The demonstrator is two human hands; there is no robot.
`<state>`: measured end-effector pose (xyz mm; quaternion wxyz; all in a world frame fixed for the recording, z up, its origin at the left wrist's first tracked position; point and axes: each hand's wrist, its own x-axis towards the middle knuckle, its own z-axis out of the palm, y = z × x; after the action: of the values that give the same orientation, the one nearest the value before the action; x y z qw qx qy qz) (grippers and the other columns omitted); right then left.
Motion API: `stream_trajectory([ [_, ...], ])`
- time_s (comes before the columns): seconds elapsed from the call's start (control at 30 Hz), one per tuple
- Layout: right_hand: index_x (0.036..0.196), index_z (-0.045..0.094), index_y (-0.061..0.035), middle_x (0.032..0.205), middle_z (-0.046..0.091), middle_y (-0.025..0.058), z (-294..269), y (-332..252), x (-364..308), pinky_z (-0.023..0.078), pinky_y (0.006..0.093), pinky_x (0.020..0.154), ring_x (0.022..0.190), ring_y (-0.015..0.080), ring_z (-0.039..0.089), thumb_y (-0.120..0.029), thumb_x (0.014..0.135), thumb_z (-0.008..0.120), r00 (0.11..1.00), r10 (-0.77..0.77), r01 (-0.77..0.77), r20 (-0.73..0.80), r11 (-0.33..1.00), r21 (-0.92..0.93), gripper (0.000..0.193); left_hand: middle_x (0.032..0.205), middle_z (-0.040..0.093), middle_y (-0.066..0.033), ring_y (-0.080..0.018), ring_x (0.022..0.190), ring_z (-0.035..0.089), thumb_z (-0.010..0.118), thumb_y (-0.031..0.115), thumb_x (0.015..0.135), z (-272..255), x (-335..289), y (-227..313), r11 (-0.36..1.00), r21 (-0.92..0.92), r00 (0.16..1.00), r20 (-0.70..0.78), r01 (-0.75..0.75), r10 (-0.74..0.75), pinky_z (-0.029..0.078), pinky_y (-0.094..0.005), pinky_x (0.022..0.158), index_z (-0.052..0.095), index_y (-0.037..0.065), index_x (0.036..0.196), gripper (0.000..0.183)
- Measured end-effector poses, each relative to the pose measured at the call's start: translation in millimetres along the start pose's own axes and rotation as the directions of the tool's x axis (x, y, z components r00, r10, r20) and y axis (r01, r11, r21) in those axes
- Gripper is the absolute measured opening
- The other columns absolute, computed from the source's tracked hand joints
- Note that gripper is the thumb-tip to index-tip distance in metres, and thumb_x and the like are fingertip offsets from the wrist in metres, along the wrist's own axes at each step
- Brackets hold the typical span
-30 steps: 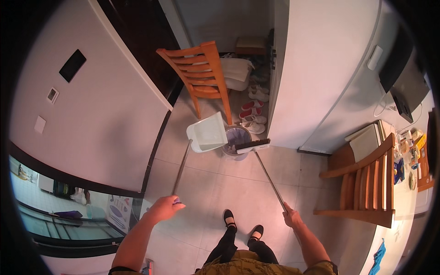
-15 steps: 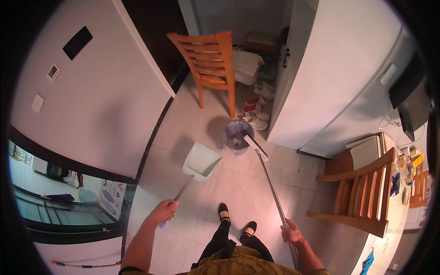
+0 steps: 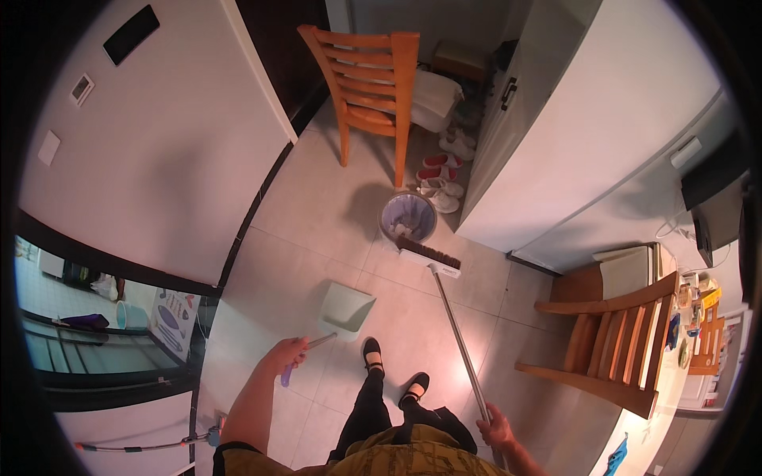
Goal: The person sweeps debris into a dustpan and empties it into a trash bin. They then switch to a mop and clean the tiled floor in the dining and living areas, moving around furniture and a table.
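My left hand [image 3: 289,354] is closed round the handle of a pale dustpan [image 3: 347,310], which hangs tilted at the left of my feet. The handle's purple end sticks out below my fist. In my right hand [image 3: 497,427] is the long metal stick of a broom [image 3: 456,324]. Its white head with dark bristles [image 3: 429,258] lies at the near side of a round bin [image 3: 408,218] and overlaps the rim in the picture. A purplish liner and some pale crumpled stuff show inside the bin.
Behind the bin stands a wooden chair [image 3: 369,87], with several shoes [image 3: 441,174] on the floor beside a white cabinet [image 3: 540,111]. Another wooden chair [image 3: 607,341] is at the right by a cluttered table [image 3: 671,389]. A wall [image 3: 159,159] runs along the left.
The dustpan has come nearer to me, away from the bin. The broom head has turned so its bristles show, and has shifted left toward the bin's near side.
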<state>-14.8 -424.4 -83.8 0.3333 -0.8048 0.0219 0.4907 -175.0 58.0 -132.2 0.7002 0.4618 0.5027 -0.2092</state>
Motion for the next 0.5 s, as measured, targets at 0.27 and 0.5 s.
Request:
stream_trajectory([
  [0.27,0.116,0.033,-0.0088,0.052,0.052,0.01,17.5,51.0,8.7,0.041,0.03,0.042,0.043,0.0162,0.05,-0.02,0.068,0.055,0.964,-0.251,0.223,-0.09,0.944,-0.245,0.054,0.058,0.052,-0.0078,-0.011,0.044,0.044,0.047,0.042,0.076,-19.7,14.2,-24.0,0.969,0.236,0.979,-0.202,0.075,-0.027,0.035,-0.0235,0.04,0.049,0.003,0.078,0.039],
  [0.5,0.106,0.04,-0.0077,0.062,0.054,0.0166,22.3,11.4,-7.6,0.042,0.0369,0.052,0.06,0.0315,0.054,-0.021,0.067,0.055,0.953,-0.271,0.202,-0.134,0.901,-0.385,0.043,0.06,0.054,-0.0084,-0.0145,0.045,0.05,0.043,0.042,0.077,-43.0,8.7,-37.3,0.825,0.54,0.941,-0.337,0.164,0.033,0.042,-0.0286,0.043,0.05,0.002,0.078,0.04],
])
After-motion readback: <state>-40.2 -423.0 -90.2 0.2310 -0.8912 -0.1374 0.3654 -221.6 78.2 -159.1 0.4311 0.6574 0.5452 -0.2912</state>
